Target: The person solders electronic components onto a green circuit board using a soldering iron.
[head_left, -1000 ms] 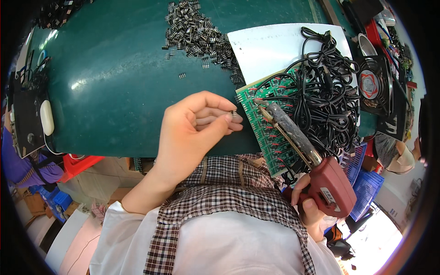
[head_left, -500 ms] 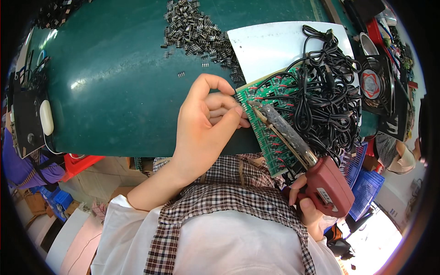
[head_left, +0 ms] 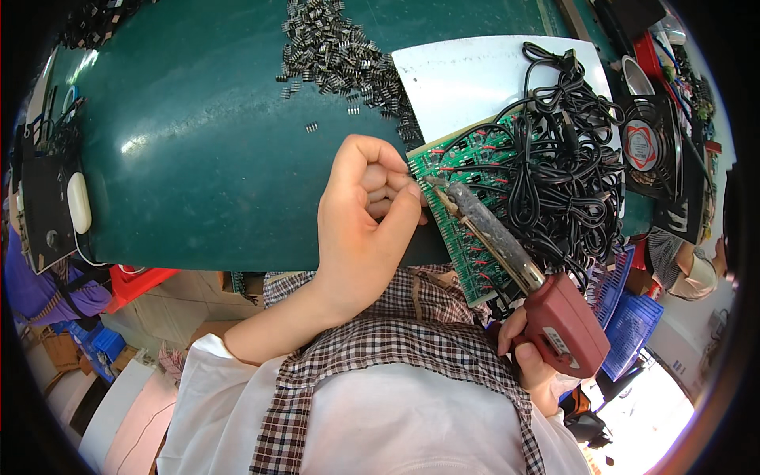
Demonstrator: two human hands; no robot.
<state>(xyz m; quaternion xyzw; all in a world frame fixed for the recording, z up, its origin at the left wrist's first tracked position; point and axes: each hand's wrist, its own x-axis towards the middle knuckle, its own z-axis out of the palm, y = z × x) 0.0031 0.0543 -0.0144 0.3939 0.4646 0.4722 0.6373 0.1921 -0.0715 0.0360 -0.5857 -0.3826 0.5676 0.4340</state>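
The left hand (head_left: 360, 218) rests at the near edge of the dark green table (head_left: 198, 158), its fingers curled shut with fingertips (head_left: 412, 190) pinched together against the left corner of the green circuit board (head_left: 467, 214); whatever they pinch is too small to make out; the right hand (head_left: 534, 360) is closed around the red pistol handle of a soldering gun (head_left: 514, 269), whose long grey barrel slants up and left so that its tip meets the board just beside the left fingertips. The board lies tilted, overhanging the table's near edge toward the person's checked apron (head_left: 396, 340); a tangle of black cables (head_left: 562, 174) covers its right part and spills onto a white sheet (head_left: 467, 79) lying behind it. A heap of small dark components (head_left: 340, 55) sits at the far side, just left of the sheet, with a few strays nearer; the broad left stretch of the table is bare green. A square black fan (head_left: 645, 146) with a round red-and-white label stands at the right rim; blue crates (head_left: 633, 324) sit below it; a white oval piece (head_left: 79, 202) lies at the left edge.
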